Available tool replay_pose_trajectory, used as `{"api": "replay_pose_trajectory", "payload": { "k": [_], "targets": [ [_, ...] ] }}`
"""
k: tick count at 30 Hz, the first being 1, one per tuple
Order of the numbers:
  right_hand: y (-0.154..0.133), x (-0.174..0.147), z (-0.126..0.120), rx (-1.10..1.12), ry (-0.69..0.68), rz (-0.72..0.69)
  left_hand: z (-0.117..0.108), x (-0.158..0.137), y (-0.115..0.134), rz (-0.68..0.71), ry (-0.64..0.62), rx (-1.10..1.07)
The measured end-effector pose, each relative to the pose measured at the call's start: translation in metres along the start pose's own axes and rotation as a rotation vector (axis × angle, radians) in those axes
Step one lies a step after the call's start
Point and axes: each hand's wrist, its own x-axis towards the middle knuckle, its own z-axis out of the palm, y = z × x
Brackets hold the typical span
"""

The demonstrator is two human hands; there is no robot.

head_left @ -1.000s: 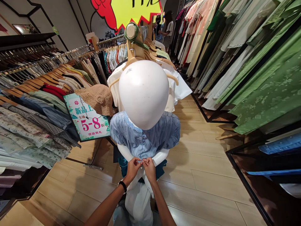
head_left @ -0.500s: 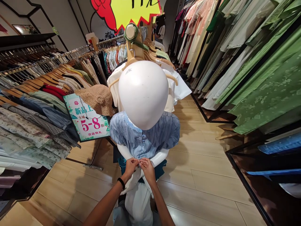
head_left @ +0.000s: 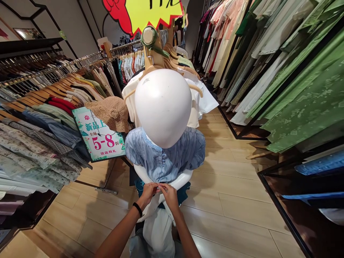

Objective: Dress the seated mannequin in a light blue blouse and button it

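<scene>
Blue blouse (head_left: 172, 166) on the white mannequin (head_left: 163, 107), ctr of frame. L hand (head_left: 148, 192) & R hand (head_left: 169, 193) meet at its lower front edge, fingertips pinching there, approx. in line w/ the fastener row (head_left: 163, 157); whether a button or loop sits between them is too small to tell. Prob. best: one hand steadies the edge, other works the fastening; front edges level, no hard tugging on thin-looking cloth. Left of ctr: sign (head_left: 100, 147) reads 新品 (next char. partly covered by crochet hat (head_left: 114, 111)), 全场 5-8折, 进店有礼. Top ctr: yellow card (head_left: 150, 16), black strokes cut off by frame, illegible. No brand readable.
</scene>
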Motion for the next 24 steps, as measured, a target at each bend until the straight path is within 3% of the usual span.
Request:
{"api": "replay_pose_trajectory", "payload": {
  "k": [9, 24],
  "targets": [
    [0.004, 0.000, -0.006, 0.048, 0.038, 0.060, -0.007, -0.004, 0.004, -0.027, -0.139, 0.016],
    [0.013, 0.001, -0.003, 0.100, 0.035, 0.168, -0.004, 0.001, 0.003, 0.079, -0.103, 0.133]
  ]
}}
